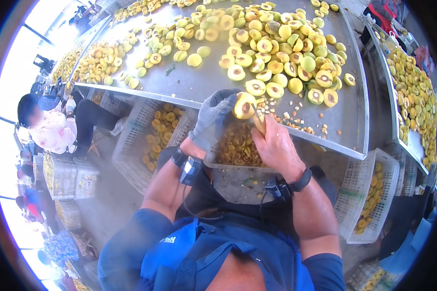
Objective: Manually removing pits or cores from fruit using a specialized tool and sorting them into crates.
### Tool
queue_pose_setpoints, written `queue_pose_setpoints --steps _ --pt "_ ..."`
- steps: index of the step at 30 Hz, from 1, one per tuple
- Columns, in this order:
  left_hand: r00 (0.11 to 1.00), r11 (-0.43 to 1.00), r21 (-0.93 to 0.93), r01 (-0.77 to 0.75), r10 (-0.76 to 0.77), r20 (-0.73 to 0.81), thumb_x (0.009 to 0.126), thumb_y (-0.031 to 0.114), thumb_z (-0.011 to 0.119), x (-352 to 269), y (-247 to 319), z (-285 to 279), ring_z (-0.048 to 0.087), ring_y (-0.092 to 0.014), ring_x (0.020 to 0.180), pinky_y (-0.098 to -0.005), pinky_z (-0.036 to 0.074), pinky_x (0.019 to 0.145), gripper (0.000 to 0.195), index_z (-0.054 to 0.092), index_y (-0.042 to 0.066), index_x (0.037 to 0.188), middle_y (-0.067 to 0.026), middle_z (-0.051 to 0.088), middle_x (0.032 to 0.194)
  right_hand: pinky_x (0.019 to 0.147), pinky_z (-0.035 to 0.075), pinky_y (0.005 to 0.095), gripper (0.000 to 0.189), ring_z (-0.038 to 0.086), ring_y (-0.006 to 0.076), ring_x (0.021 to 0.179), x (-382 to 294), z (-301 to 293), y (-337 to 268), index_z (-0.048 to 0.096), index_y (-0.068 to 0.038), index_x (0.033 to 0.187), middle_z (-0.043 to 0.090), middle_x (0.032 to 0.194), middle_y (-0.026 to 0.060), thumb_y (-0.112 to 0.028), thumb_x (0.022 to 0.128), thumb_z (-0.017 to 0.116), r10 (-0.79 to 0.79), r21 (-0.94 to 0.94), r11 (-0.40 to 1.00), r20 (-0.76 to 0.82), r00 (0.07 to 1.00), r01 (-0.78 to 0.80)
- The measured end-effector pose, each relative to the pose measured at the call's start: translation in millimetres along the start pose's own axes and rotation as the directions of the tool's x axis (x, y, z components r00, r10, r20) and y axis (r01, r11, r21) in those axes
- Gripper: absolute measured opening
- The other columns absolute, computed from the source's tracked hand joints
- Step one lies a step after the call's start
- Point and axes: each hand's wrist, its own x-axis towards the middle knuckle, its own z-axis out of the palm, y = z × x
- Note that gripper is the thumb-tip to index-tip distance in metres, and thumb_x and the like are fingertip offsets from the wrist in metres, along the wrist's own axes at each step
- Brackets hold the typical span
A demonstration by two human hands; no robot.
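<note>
My left hand (pixel 215 114), in a grey knit glove, holds a halved yellow stone fruit (pixel 244 106) at the table's front edge, its cut face with the brown pit hollow showing. My bare right hand (pixel 275 143) is closed round the light handle of a small pitting tool (pixel 259 122), whose tip touches or nearly touches the fruit. Beyond both hands, a pile of halved yellow-green fruit (pixel 284 47) lies on the metal table (pixel 207 78). Loose pits and kernels (pixel 298 123) are scattered to the right of the fruit. Under my hands stands a tub of fruit scraps (pixel 240 147).
White plastic crates with fruit halves stand at left (pixel 131 145) and right (pixel 355 196). The table's raised metal rim (pixel 324 142) runs before me. A seated person (pixel 54 127) works at left. Another fruit-covered table (pixel 415 143) is at right.
</note>
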Motion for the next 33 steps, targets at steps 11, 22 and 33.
queue_pose_setpoints --steps 11,22,33 --pt "0.986 1.0 -0.006 0.003 -0.002 0.167 0.101 0.019 0.071 -9 9 -3 0.065 -0.019 0.12 -0.0323 0.054 0.103 0.054 0.053 -0.002 0.148 -0.0108 0.066 0.135 0.079 0.049 0.0557 0.02 0.06 0.0514 0.097 10 4 4 0.057 0.009 0.104 0.061 0.099 0.0384 -0.009 0.095 0.06 -0.043 0.092 0.995 0.134 0.99 0.03" --pt "0.972 0.894 0.382 -0.233 0.211 0.099 0.092 0.005 0.076 -16 -5 -7 0.061 -0.019 0.125 -0.0336 0.047 0.111 0.058 0.054 -0.002 0.146 -0.0106 0.063 0.138 0.07 0.05 0.0555 0.023 0.061 0.0549 0.08 20 11 -6 0.053 0.006 0.105 0.064 0.085 0.0328 -0.012 0.094 0.061 0.241 0.306 0.902 0.23 0.943 -0.305" --pt "0.88 0.568 0.696 -0.44 0.425 0.21 0.103 0.011 0.058 1 -19 -9 0.071 -0.025 0.097 -0.0334 0.056 0.085 0.021 0.071 0.0 0.115 -0.0137 0.072 0.111 0.077 0.052 0.0559 0.026 0.065 0.0546 0.09 4 38 1 0.053 0.007 0.107 0.066 0.089 0.0344 -0.012 0.093 0.064 0.222 0.025 0.973 0.154 0.963 -0.228"
